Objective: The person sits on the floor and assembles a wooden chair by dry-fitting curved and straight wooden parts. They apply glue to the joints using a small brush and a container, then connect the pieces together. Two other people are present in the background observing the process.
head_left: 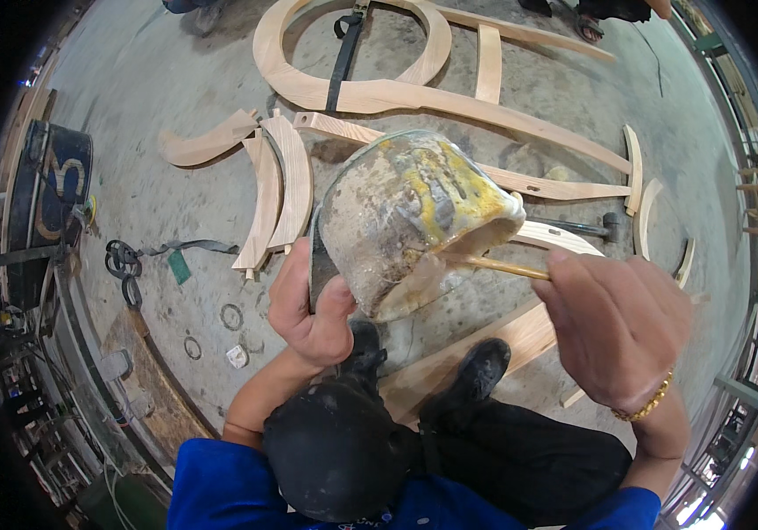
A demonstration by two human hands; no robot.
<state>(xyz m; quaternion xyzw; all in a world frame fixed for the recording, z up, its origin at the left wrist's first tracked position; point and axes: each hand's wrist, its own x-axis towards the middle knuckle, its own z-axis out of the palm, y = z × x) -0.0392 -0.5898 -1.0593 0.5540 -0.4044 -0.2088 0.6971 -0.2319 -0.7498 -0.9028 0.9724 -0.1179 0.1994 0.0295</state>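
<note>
My left hand [317,309] grips a dark-rimmed container [423,190] by its side, thumb near its lower edge. The container is tilted, its outside crusted with dried grey, white and yellow stuff, and its opening faces down and to the right. In my right hand [617,318], fingers are pinched round a thin wooden stick [511,267]. Its far end reaches into the mouth of the container, where the tip is hidden. A gold-coloured bracelet [648,399] circles my right wrist. Behind the container lie pale wooden pieces [564,188].
A curved wooden frame [520,113] with a black strap [343,62] lies on the concrete floor ahead. Curved wooden parts [286,181] are to the left, and a hammer [610,227] to the right. A wooden board [529,331] passes by my shoes. Racks line both sides.
</note>
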